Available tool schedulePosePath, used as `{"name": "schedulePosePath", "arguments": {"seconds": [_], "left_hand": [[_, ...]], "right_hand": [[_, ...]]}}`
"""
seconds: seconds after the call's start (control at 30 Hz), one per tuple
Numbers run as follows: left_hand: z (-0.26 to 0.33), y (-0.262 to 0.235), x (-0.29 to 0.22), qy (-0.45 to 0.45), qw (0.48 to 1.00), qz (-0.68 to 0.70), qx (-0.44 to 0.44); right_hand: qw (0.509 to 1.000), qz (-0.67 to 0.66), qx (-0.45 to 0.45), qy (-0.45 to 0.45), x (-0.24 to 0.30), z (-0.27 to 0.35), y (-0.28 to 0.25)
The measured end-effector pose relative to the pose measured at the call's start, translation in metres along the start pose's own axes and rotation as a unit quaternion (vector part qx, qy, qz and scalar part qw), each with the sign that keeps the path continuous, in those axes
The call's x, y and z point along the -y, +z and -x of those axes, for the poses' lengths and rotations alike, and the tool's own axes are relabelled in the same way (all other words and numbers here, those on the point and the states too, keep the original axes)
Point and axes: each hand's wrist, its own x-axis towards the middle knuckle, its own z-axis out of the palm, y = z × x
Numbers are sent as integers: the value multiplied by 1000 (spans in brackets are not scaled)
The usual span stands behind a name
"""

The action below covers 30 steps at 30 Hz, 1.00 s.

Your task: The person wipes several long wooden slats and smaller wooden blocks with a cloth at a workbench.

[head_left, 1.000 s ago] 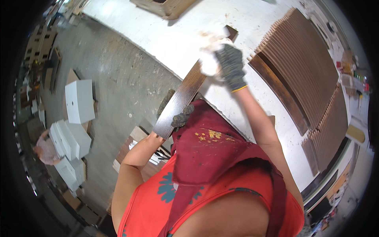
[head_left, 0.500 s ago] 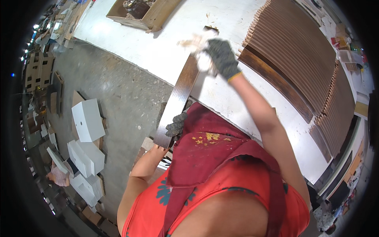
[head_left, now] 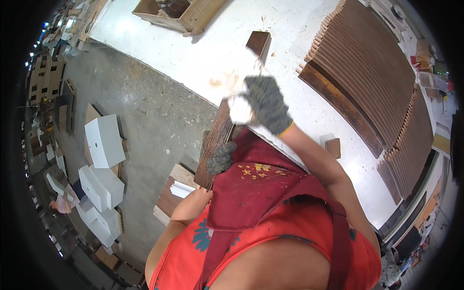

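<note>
Hands: 2, both in dark grey gloves. Worked piece: 1 dark brown wooden strip (head_left: 216, 137), held slanted across the edge of 1 white table (head_left: 307, 106); far end over the tabletop, near end projecting past the edge beside the dark red apron (head_left: 256, 203). Near end is grasped by the left hand (head_left: 221, 158), fingers wrapped over its right side. 1 white cloth (head_left: 240, 110), motion-blurred, is gripped bunched in the right hand (head_left: 269, 105) over the strip's middle; exact contact can't be told.

In the way: strip's middle is hidden by cloth and right hand; part of the tabletop is covered by the right forearm.

Stock: 2 groups of brown strips (head_left: 367, 72) are laid on the table's right, far group larger; packed too tight to be counted. 1 darker board (head_left: 340, 108) is set along the larger group's near left side. 1 small brown block (head_left: 333, 148) is seen just right of the right forearm. 1 shallow wooden box (head_left: 188, 24) is cut off at the top, 1 dark container (head_left: 171, 7) inside.

Floor, left: at least 3 white box-like pieces (head_left: 105, 142), partly overlapped. Some boards (head_left: 169, 198) are partly hidden by the left forearm. 1 other person (head_left: 62, 200) is seen small, far left.
</note>
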Motion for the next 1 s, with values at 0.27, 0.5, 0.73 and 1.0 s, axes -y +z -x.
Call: {"name": "schedulePosePath", "arguments": {"seconds": [0.27,0.5,0.73,1.0], "left_hand": [[-4,0,-1,25,1000,0,-9],[-12,7,4,-13,999,-8,42],[-8,-17,-4,-39,993,36,105],[-6,-124,-52,-291,871,193,345]], "right_hand": [[995,26,84,44,-55,-38,13],[980,146,85,108,-156,-107,35],[999,44,28,13,-59,-35,21],[976,-183,83,-87,48,37,-14]]}}
